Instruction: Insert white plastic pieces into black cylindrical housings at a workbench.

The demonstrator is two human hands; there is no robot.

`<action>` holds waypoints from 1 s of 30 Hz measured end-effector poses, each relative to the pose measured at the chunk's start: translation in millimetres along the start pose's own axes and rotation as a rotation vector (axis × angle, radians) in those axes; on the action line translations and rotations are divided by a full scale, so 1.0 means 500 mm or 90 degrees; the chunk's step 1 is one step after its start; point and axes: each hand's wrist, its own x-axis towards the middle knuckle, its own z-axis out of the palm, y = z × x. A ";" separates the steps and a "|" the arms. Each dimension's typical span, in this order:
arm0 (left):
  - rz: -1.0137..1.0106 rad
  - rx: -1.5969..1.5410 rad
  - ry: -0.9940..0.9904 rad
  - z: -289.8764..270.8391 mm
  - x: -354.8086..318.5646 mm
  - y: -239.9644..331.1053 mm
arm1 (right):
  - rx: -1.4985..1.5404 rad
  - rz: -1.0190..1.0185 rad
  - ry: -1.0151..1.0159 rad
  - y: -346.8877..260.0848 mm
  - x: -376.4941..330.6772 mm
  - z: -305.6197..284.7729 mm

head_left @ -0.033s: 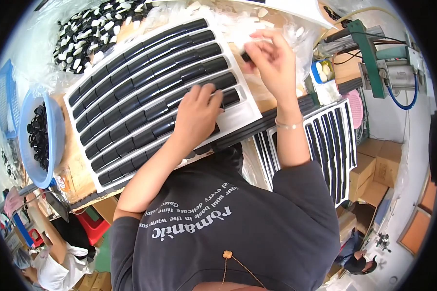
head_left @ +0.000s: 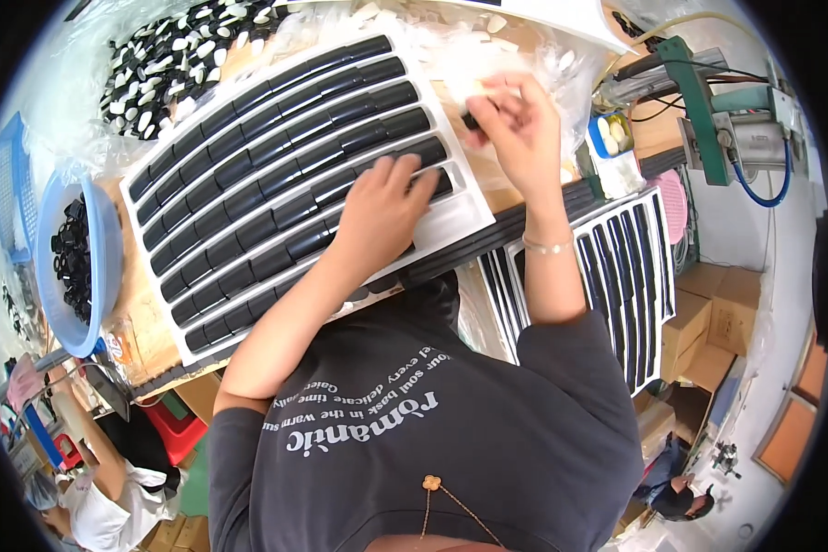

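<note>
A white tray lies tilted across the table, with several curved rows of glossy black pieces set in it. Over the right part of the lower rows is my left hand, its fingers bent and apart, with the tips at the black pieces. It hides part of these rows, and I see nothing held in it. Just beyond the tray's right edge, my right hand is raised, pinching a small black piece between thumb and fingers. Bright glare beside that hand blurs the piece's outline.
Loose black and white pieces lie at the far left. A blue basin of black parts stands left. Right are a small blue box, a green machine frame and more filled trays. Another person is lower left.
My right hand has come slightly nearer with the black piece. My left hand has shifted a little to the right over the tray's rows.
</note>
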 end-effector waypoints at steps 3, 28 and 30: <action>0.099 0.013 -0.050 0.024 0.037 0.004 | -0.052 0.077 0.048 0.034 -0.069 -0.050; 0.054 -0.339 -0.012 -0.040 0.053 0.007 | -0.308 0.030 -0.181 0.006 -0.113 -0.053; 0.054 -0.352 -0.013 -0.052 0.054 0.010 | -0.277 0.034 -0.177 0.000 -0.111 -0.051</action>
